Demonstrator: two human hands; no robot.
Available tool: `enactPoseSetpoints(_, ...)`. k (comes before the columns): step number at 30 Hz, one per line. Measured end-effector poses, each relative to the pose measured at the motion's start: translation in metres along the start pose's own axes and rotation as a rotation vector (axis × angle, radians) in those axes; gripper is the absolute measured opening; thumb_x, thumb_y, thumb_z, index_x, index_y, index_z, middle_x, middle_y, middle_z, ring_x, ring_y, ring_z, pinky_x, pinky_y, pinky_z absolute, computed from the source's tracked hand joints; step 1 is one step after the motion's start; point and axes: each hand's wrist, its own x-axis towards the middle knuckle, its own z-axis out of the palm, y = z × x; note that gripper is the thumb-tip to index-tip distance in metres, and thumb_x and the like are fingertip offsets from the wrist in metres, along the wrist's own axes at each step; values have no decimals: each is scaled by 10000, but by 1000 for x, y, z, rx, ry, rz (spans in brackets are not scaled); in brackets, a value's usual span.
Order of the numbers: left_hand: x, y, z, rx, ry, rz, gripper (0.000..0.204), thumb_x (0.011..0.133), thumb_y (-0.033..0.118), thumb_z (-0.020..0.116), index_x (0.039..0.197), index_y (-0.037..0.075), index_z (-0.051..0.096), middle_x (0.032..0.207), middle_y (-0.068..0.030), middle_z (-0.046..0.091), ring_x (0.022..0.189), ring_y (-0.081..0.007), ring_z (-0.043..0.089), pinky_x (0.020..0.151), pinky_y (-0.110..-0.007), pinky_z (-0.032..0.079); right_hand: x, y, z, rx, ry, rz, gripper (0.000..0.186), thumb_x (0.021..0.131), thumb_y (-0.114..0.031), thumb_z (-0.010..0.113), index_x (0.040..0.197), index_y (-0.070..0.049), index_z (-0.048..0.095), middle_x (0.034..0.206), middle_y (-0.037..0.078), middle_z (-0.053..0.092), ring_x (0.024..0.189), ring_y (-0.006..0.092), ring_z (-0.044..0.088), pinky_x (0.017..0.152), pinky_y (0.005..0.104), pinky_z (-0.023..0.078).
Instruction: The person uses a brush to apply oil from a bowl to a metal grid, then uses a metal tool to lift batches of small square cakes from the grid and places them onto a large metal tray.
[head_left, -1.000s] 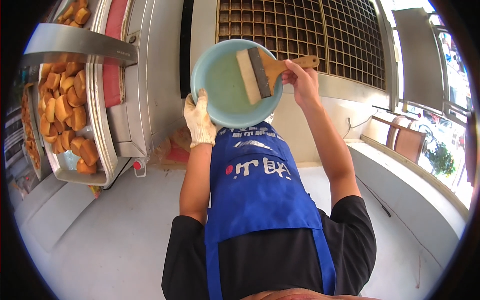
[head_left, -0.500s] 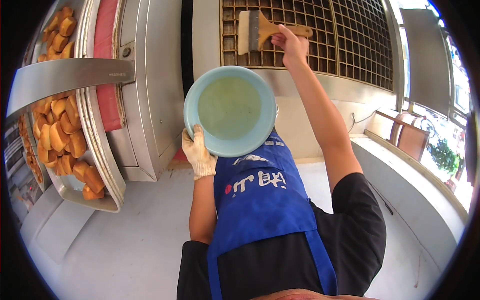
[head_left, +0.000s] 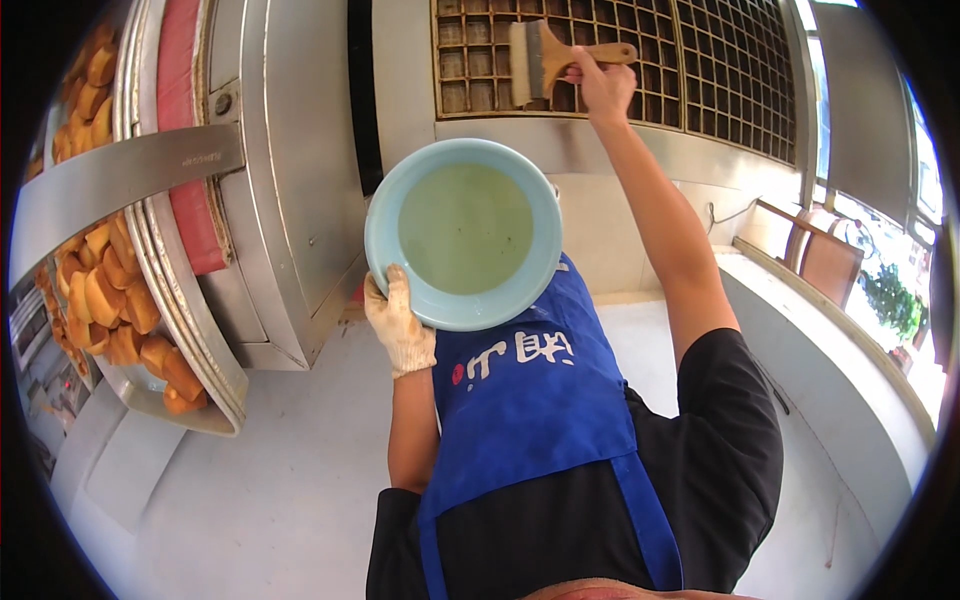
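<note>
My left hand [head_left: 399, 322], in a white knitted glove, grips the near left rim of a light blue bucket [head_left: 383, 225]. Pale greenish liquid [head_left: 466, 228] lies in it, with a few dark specks. Farther forward, my bare right hand [head_left: 606, 88] is closed round the wooden handle of a wide flat brush [head_left: 553, 62]. Its pale bristles point left, over a dark metal grid [head_left: 650, 85] of square cells. How firmly the bristles touch the grid I cannot tell. The fingers under the handle are partly hidden.
Trays [head_left: 215, 385] of golden-brown bread pieces [head_left: 105, 297] stand at the left, with a curved metal bar [head_left: 130, 165] across them. Beside them is a steel cabinet [head_left: 305, 190]. A low white ledge [head_left: 820, 350] runs along the right, by a bright opening.
The brush and my right hand have moved a little to the right over the grid. My view has shifted slightly, and the bucket appears a bit lower.
</note>
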Motion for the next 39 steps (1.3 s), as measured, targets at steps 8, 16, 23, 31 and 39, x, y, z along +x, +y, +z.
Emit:
enactPoseSetpoints(8, -3, 8, 11, -14, -12, 5, 314, 1039, 233, 696, 1260, 38, 587, 1189, -70, 659, 1082, -198, 658, 919, -373, 583, 32, 17, -135, -167, 205, -81, 261, 932, -187, 815, 946, 72, 795, 775, 87, 777, 629, 138, 735, 606, 272, 610)
enactPoseSetpoints(16, -3, 16, 10, -47, 9, -8, 305, 1038, 203, 696, 1244, 18, 571, 1172, -96, 668, 1033, -212, 680, 910, -385, 600, 54, 15, -175, -850, 489, -178, 386, 881, -391, 813, 813, -11, 821, 729, 90, 784, 653, 191, 753, 701, 317, 596)
enactPoseSetpoints(23, 2, 7, -4, 48, -29, 82, 411, 1054, 255, 672, 1358, 17, 530, 1288, -127, 637, 1162, -264, 653, 994, -451, 575, -36, -31, 53, -444, -111, -142, 412, 894, -483, 788, 872, -73, 830, 767, 142, 773, 735, 292, 766, 720, 406, 596)
enactPoseSetpoints(31, -4, 12, 28, 42, -8, 40, 339, 1056, 190, 648, 1324, 5, 554, 1264, -129, 643, 1122, -261, 662, 957, -436, 584, 3, -11, -11, -657, -79, -252, 443, 864, -462, 814, 836, -20, 803, 700, 169, 727, 612, 302, 722, 603, 405, 557)
enactPoseSetpoints(39, -20, 7, 76, 34, -14, 63, 437, 1034, 244, 686, 1381, 28, 531, 1312, -129, 625, 1182, -287, 643, 982, -495, 579, 46, 12, -161, -699, 75, -375, 411, 871, -431, 807, 827, -23, 795, 743, 191, 724, 705, 373, 721, 660, 441, 560)
